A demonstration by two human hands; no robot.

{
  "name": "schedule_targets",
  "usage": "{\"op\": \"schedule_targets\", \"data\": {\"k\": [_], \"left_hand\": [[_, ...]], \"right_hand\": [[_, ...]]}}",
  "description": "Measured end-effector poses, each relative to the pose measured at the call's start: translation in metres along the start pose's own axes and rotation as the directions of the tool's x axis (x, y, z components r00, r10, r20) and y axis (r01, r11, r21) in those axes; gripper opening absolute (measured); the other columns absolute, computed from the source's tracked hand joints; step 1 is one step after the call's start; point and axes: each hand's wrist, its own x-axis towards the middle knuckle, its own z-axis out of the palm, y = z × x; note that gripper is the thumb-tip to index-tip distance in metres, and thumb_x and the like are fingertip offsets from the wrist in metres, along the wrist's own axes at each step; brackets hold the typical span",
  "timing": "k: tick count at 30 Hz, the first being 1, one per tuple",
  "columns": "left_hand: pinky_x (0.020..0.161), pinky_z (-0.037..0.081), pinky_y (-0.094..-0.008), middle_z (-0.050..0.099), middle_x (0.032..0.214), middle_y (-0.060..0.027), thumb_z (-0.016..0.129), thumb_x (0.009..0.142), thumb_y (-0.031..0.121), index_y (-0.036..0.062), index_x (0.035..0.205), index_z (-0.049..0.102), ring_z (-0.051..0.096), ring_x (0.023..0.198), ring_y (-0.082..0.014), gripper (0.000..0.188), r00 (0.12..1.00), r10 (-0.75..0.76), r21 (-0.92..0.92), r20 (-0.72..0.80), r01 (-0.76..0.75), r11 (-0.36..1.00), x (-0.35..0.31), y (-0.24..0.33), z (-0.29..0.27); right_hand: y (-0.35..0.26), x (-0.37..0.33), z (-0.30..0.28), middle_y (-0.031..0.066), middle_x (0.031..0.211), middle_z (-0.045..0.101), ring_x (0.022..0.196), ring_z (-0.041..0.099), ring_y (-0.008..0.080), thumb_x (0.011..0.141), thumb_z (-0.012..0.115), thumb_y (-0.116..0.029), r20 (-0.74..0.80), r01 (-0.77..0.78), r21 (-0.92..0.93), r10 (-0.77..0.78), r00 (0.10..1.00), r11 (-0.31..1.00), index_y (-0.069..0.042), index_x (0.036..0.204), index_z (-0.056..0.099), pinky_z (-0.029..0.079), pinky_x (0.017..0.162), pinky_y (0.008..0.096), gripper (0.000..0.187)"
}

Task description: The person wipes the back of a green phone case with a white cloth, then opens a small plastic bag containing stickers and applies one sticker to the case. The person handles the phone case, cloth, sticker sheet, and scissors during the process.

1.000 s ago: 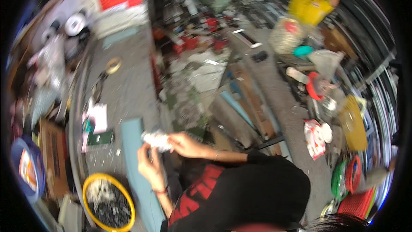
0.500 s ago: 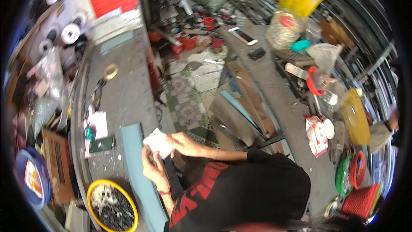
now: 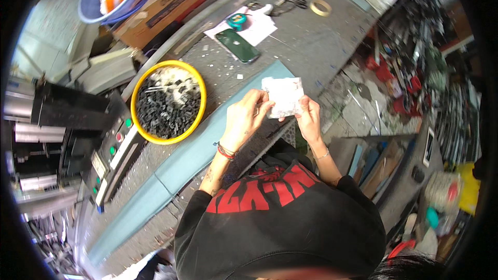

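Note:
A small, flat white packet [image 3: 282,97] is held between both hands above the edge of the workbench. My left hand [image 3: 244,120] pinches its left edge with thumb and fingers. At the lower right corner, my right hand [image 3: 309,119] grips it, thumb on top. What the packet contains cannot be made out. Under it runs a long blue-grey strip [image 3: 194,145] lying along the bench's near edge. To the left of my left hand stands a yellow-rimmed basket [image 3: 203,98] full of small black pieces, with some pale ones.
Beyond the strip, a dark green phone [image 3: 237,45] lies on white paper [image 3: 264,30] beside a teal tape roll [image 3: 236,21]. Scissors [image 3: 293,2] and a masking tape roll [image 3: 320,7] lie farther off. A machine panel with green buttons [image 3: 112,150] stands left; blue basins [image 3: 89,1] sit at far left.
The view has swung left, bringing the machine panel into sight and the basket nearer the middle. Both hands still hold the white packet, now spread flatter between them.

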Motion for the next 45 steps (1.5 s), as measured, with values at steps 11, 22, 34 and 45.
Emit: {"op": "schedule_targets", "data": {"k": [11,22,34,45], "left_hand": [[0.046,0.037,-0.0252,0.049,0.059,-0.0022,0.071,0.077,0.025,0.0085,0.092,0.062,0.044,0.047,-0.0121,0.024,0.909,-0.147,0.066,-0.390,0.187,0.980,0.019,0.001,-0.019],[0.048,0.045,-0.0287,0.061,0.073,-0.0023,0.068,0.080,0.018,0.0113,0.095,0.064,0.057,0.051,-0.0164,0.017,0.888,-0.056,0.421,-0.457,0.272,0.866,0.054,-0.011,0.015],[0.050,0.048,-0.0301,0.057,0.068,-0.0066,0.057,0.072,0.008,0.0036,0.083,0.046,0.063,0.060,-0.0194,0.016,0.990,-0.101,0.716,-0.098,0.140,0.683,0.070,-0.004,0.053],[0.048,0.047,-0.0346,0.059,0.066,-0.0075,0.066,0.075,0.015,0.0075,0.081,0.051,0.060,0.054,-0.0258,0.017,0.912,-0.194,0.430,-0.362,0.348,0.833,0.072,-0.017,0.072]], "right_hand": [[0.004,0.090,0.002,0.0170,0.097,0.064,0.080,0.066,0.0243,0.099,0.029,-0.042,0.148,-0.304,0.190,0.279,0.949,0.933,0.006,0.112,0.050,0.056,0.058,0.0349,0.054],[0.027,0.122,-0.004,0.0114,0.116,0.054,0.103,0.058,0.0201,0.082,0.061,0.004,0.269,-0.503,0.342,0.431,0.861,0.793,-0.004,0.129,0.035,0.054,0.081,0.0372,0.054],[0.033,0.124,-0.036,0.0116,0.112,0.052,0.101,0.056,0.0164,0.077,0.061,0.010,0.114,-0.196,-0.052,0.201,0.973,0.979,0.001,0.126,0.034,0.049,0.084,0.0284,0.057],[0.028,0.121,-0.045,0.0143,0.113,0.054,0.104,0.055,0.0184,0.081,0.059,0.004,0.236,-0.043,-0.213,0.094,0.967,0.976,0.004,0.126,0.037,0.047,0.087,0.0308,0.049]]}}
